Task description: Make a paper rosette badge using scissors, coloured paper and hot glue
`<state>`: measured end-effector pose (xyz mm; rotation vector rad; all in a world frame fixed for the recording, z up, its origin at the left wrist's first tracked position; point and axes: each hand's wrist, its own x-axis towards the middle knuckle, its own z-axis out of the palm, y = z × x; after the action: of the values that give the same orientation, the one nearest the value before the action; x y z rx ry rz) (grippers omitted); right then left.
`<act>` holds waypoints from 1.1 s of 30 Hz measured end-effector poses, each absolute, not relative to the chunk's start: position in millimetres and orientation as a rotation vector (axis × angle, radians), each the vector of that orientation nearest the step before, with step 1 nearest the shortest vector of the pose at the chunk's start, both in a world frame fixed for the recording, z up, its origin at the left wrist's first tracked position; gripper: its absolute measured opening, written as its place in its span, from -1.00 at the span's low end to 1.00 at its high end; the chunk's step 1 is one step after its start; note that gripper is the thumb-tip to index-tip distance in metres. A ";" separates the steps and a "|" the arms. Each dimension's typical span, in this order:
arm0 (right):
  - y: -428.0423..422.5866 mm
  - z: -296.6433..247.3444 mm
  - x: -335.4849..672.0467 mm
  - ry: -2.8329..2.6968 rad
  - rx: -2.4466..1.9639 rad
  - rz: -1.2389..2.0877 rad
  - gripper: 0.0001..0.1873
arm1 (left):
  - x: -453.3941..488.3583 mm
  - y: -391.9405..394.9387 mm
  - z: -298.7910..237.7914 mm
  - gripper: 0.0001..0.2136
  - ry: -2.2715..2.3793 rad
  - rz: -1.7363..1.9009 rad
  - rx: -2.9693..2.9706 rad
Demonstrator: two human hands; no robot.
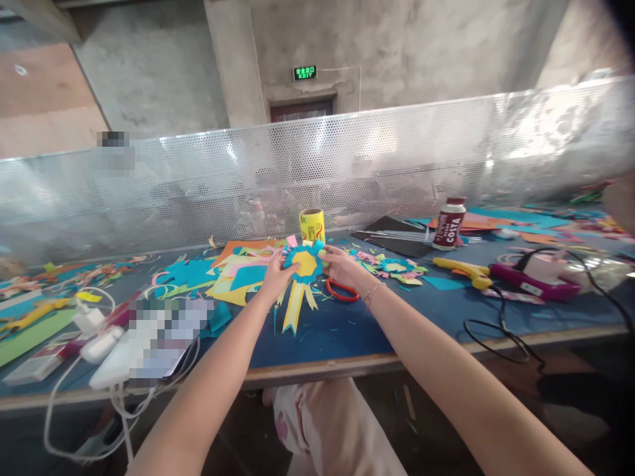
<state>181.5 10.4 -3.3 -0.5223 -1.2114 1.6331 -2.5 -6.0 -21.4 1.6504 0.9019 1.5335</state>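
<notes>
A paper rosette [304, 263] with a blue pleated rim, a yellow centre and pale yellow ribbon tails is held up over the table between my hands. My left hand [278, 275] grips its left edge, thumb on the front. At the right edge, the fingers of my right hand [341, 264] close on the blue rim; the fingertips are partly hidden. Just below my right hand lie scissors with red handles [342, 291], their blades out of sight. Behind the rosette stands a yellow roll [311, 226], perhaps tape.
Coloured paper sheets [243, 274] lie left of the rosette. A second paper rosette [395, 266], a yellow glue gun [464, 270], a purple power strip [536, 284] and a Costa bottle [449, 223] stand or lie to the right. White cables [52, 423] hang off the front-left edge. A perforated metal screen [198, 185] borders the back.
</notes>
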 end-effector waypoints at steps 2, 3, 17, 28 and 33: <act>9.0 -4.0 176.9 -1.252 -0.492 1.595 -0.62 | -1.0 -6.8 -21.4 -0.55 0.892 1.527 1.632; 8.7 -4.2 174.9 -1.261 -0.489 1.571 -0.62 | -0.2 -7.2 -21.5 -0.54 0.884 1.517 1.623; 17.3 -12.7 170.8 -1.401 -0.693 1.255 -0.64 | -1.0 0.1 -24.6 -0.68 0.883 1.618 1.275; 14.6 -12.9 169.1 -1.339 -0.724 1.277 -0.51 | -0.1 0.3 -24.7 -0.71 0.896 1.627 1.216; 14.1 -10.5 171.1 -1.316 -0.734 1.206 -0.40 | -0.4 0.4 -22.7 -0.65 0.875 1.653 1.152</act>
<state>171.1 14.1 -10.5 -0.7342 -1.3157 1.2060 -0.4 0.4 -22.7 1.1525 0.8754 1.6526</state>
